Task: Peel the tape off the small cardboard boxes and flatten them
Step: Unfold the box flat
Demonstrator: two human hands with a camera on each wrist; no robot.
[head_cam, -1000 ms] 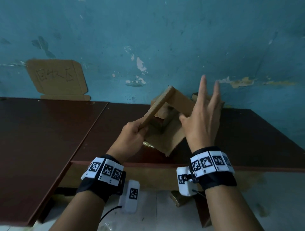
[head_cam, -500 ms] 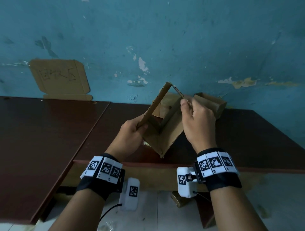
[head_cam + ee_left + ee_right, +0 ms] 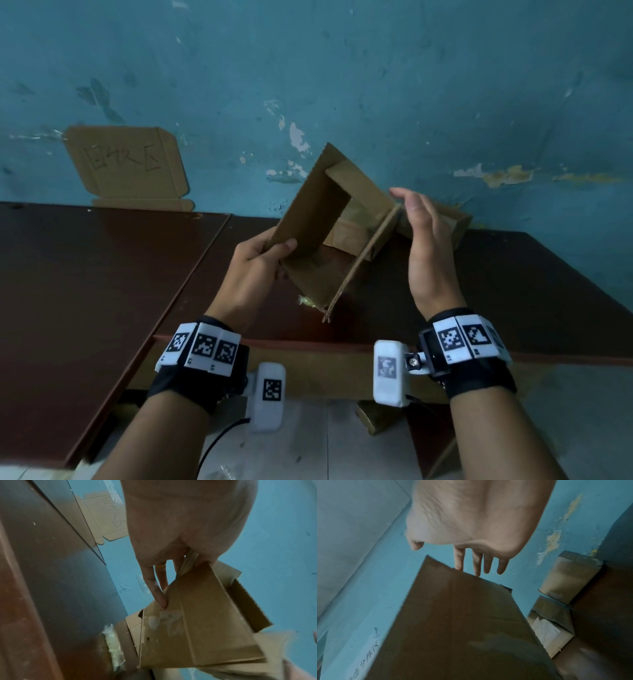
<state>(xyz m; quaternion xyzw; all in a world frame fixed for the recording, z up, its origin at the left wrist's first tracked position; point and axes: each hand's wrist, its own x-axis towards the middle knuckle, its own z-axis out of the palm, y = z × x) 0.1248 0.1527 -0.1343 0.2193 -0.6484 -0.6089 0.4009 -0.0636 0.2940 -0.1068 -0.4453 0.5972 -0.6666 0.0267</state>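
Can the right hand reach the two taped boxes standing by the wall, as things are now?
Probably yes. The right hand is open, only touching the opened box that the left hand grips. The taped boxes stand just beyond its fingers, with nothing between.

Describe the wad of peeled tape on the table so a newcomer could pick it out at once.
Start at the dark brown table against the blue wall. Near its front edge, just below the opened cardboard box that the left hand grips, lies the wad of tape. It is the only pale, crinkled, see-through thing there; everything around it is brown cardboard or wood.
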